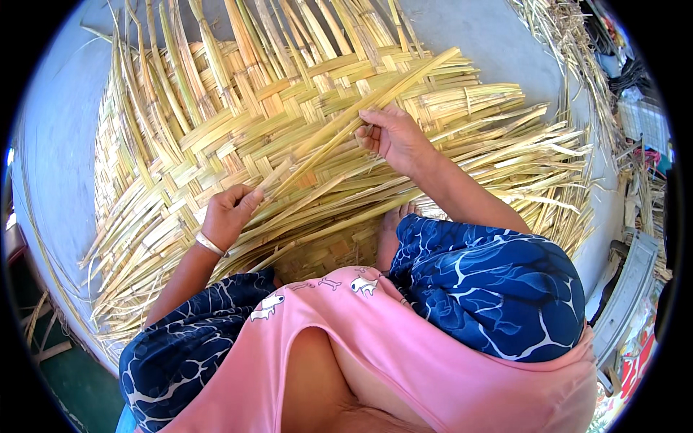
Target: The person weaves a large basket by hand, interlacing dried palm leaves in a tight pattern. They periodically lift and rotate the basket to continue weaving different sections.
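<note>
A long, flat yellow-green reed strip (321,148) slants over a coarse woven reed mat (231,148), its far end pointing up to the right. My left hand (229,215), with a pale bangle at its wrist, pinches the strip's near end between thumb and fingers. Farther up, my right hand (393,137) grips the same strip near its middle, thumb on top and fingers curled under. The mat is a diagonal over-and-under weave. Long unwoven ends (498,162) fan out to the right, beneath and beside my right forearm.
More loose reed ends (249,43) stick out past the mat's far side onto the grey floor (498,43). Dry stalks (570,50) lie at the far right. A grey curved frame (635,270) stands by my right knee. My bare foot (393,224) rests beside the mat's ends.
</note>
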Demonstrator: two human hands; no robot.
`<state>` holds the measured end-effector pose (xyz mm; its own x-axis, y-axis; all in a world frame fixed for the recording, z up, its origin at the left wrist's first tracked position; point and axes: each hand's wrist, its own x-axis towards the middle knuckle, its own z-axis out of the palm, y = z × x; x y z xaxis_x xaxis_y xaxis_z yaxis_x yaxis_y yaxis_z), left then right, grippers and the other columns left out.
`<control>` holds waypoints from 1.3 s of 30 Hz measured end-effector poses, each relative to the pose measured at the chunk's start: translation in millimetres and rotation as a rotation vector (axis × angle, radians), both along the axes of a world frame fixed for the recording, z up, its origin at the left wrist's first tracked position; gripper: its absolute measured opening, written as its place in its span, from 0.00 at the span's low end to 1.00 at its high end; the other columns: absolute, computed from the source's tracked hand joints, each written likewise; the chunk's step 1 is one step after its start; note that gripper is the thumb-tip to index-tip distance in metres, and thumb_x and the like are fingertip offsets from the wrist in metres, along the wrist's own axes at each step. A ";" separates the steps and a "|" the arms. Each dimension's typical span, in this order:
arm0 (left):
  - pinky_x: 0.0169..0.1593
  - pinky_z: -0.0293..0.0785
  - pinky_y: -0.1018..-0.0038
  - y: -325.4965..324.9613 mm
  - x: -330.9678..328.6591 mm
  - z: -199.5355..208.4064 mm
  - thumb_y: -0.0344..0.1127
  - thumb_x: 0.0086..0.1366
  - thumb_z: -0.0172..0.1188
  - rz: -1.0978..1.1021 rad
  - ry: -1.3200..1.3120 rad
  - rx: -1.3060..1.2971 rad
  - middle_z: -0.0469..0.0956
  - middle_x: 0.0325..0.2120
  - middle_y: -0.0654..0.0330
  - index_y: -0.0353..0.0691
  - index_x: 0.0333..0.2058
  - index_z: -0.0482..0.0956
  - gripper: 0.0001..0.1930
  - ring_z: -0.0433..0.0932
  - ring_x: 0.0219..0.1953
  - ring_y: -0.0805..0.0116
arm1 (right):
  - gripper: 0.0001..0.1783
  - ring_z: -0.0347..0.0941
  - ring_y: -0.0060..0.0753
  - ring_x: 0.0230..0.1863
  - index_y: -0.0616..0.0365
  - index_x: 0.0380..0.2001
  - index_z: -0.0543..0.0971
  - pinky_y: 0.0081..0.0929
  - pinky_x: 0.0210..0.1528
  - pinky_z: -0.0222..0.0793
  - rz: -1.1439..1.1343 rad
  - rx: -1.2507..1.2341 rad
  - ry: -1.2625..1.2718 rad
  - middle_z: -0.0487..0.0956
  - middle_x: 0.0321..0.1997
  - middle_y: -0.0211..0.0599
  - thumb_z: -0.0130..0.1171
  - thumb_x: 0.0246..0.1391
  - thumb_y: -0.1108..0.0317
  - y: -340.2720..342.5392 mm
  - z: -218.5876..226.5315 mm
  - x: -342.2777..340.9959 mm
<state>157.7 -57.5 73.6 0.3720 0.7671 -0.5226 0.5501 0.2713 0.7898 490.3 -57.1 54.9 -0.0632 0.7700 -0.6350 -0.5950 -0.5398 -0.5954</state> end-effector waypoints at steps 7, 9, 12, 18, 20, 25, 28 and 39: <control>0.26 0.69 0.82 7.8 12.4 27.8 0.41 0.67 0.52 -0.022 -0.160 -0.462 0.76 0.20 0.63 0.36 0.30 0.73 0.13 0.74 0.23 0.79 | 0.07 0.76 0.19 0.28 0.55 0.36 0.74 0.15 0.28 0.73 -0.008 0.021 0.028 0.77 0.29 0.26 0.58 0.54 0.69 3.5 5.1 -2.8; 0.26 0.72 0.80 18.1 11.0 33.0 0.41 0.67 0.51 -0.120 -0.103 -0.505 0.78 0.22 0.59 0.36 0.30 0.72 0.13 0.77 0.23 0.75 | 0.06 0.75 0.19 0.27 0.55 0.35 0.75 0.15 0.28 0.73 0.002 0.036 0.051 0.77 0.29 0.26 0.58 0.54 0.69 3.3 4.0 -0.1; 0.28 0.74 0.78 34.1 6.5 43.1 0.41 0.67 0.51 -0.215 -0.097 -0.556 0.78 0.22 0.57 0.36 0.31 0.72 0.13 0.77 0.22 0.72 | 0.05 0.75 0.19 0.27 0.55 0.33 0.76 0.16 0.29 0.72 -0.019 0.067 -0.064 0.77 0.27 0.26 0.59 0.53 0.68 0.9 6.1 -1.2; 0.31 0.76 0.78 71.2 -13.8 76.0 0.37 0.63 0.57 -0.272 -0.041 -0.613 0.80 0.26 0.56 0.31 0.39 0.77 0.13 0.79 0.26 0.71 | 0.06 0.75 0.22 0.30 0.57 0.33 0.77 0.18 0.31 0.71 -0.056 0.128 -0.127 0.79 0.29 0.30 0.61 0.52 0.69 10.8 12.5 -6.1; 0.32 0.77 0.76 80.3 -22.4 82.3 0.37 0.63 0.57 -0.320 0.035 -0.565 0.80 0.26 0.56 0.31 0.37 0.77 0.13 0.80 0.27 0.70 | 0.07 0.75 0.24 0.30 0.58 0.32 0.77 0.19 0.32 0.72 -0.087 0.173 -0.111 0.78 0.29 0.30 0.62 0.51 0.69 15.4 23.1 -10.1; 0.36 0.77 0.73 100.0 -40.8 75.1 0.35 0.64 0.53 -0.467 0.351 -0.067 0.81 0.25 0.55 0.32 0.32 0.78 0.11 0.81 0.28 0.70 | 0.09 0.76 0.29 0.38 0.60 0.39 0.75 0.20 0.37 0.73 0.020 0.176 -0.033 0.78 0.35 0.34 0.57 0.54 0.71 16.2 43.8 -27.4; 0.36 0.77 0.69 112.9 -84.0 61.7 0.34 0.64 0.51 -0.503 0.754 0.441 0.80 0.27 0.55 0.41 0.35 0.78 0.08 0.79 0.27 0.63 | 0.15 0.75 0.32 0.44 0.61 0.47 0.72 0.23 0.43 0.72 0.191 0.131 -0.010 0.77 0.42 0.38 0.54 0.57 0.69 16.2 54.8 -50.9; 0.28 0.77 0.75 176.3 -183.0 28.1 0.29 0.65 0.48 0.913 0.044 0.232 0.80 0.33 0.48 0.32 0.40 0.71 0.09 0.81 0.27 0.62 | 0.22 0.74 0.28 0.43 0.63 0.52 0.68 0.24 0.45 0.71 0.780 -0.093 -0.419 0.75 0.45 0.40 0.53 0.58 0.61 52.2 108.2 -29.8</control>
